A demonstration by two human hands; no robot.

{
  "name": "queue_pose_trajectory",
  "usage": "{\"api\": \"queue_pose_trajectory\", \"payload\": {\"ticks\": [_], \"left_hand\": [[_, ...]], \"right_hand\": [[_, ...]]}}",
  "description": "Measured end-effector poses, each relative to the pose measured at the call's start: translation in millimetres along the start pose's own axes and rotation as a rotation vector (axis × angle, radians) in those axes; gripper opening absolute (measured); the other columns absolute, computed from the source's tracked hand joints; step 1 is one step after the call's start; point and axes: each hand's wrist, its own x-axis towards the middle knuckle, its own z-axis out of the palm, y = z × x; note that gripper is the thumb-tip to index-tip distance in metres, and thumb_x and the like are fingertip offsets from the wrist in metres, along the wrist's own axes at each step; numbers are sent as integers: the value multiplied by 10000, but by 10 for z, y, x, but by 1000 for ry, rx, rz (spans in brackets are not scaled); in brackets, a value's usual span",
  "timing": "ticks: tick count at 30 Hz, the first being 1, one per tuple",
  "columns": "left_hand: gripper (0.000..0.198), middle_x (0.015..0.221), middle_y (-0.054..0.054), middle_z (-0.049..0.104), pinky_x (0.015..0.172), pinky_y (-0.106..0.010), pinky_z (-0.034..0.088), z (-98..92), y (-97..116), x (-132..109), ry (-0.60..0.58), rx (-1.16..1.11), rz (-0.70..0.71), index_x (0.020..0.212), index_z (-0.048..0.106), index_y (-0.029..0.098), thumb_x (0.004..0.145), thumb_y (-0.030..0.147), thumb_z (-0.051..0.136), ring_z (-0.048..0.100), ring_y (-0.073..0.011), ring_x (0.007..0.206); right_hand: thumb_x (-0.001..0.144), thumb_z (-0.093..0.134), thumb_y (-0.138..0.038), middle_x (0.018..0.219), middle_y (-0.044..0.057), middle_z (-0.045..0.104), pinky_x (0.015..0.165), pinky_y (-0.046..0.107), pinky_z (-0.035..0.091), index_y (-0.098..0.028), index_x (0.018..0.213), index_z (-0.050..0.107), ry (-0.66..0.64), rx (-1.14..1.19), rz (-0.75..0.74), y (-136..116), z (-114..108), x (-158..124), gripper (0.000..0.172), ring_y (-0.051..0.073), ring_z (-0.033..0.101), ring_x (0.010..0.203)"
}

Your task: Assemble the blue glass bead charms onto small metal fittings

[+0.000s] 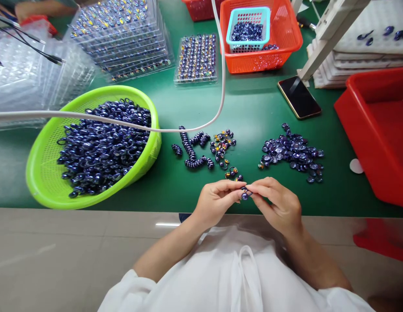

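Note:
Just above the table's near edge, my left hand [217, 200] and my right hand [277, 203] meet, fingertips pinched on a small dark-blue hair tie with a shiny bead [245, 196]. Directly beyond the fingers lie a few beaded pieces with gold glints [232, 173]. Farther out is a small heap of similar beaded pieces [222, 143]. Left of it, dark coiled bands [191, 151] are lined up in rows. To the right spreads a pile of flat glossy dark-blue pieces [292, 151]. Fine detail between my fingertips is partly hidden.
A green basket [39, 173] heaped with dark bands stands left, a white cable [123, 123] crossing over it. Behind are stacked clear trays [123, 52], a single filled tray [196, 58] and an orange basket [253, 63]. A phone [299, 97] and red bin [367, 130] are right.

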Motion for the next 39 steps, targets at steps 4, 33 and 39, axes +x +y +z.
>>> {"api": "queue_pose_trajectory", "payload": {"ticks": [4, 33, 39], "left_hand": [[180, 808, -45, 794, 644, -209, 589, 1, -1, -7, 10, 25, 19, 899, 831, 191, 730, 252, 838, 706, -134, 687], [151, 899, -85, 808, 765, -270, 617, 3, -131, -42, 36, 243, 198, 930, 800, 155, 795, 213, 764, 763, -197, 804], [116, 859, -72, 793, 729, -256, 600, -10, -189, -37, 32, 365, 345, 914, 797, 170, 818, 204, 743, 743, -179, 767]], "right_hand": [[869, 654, -28, 961, 31, 724, 724, 284, 547, -250, 1116, 675, -7, -6, 8, -11, 3, 14, 333, 155, 684, 839], [894, 602, -130, 789, -21, 668, 624, 211, 495, -215, 873, 645, -33, 44, 320, -169, 71, 50, 98, 102, 612, 665], [874, 594, -131, 735, -26, 654, 608, 218, 503, -215, 824, 639, -35, 53, 367, -202, 85, 70, 108, 109, 601, 632]]}}
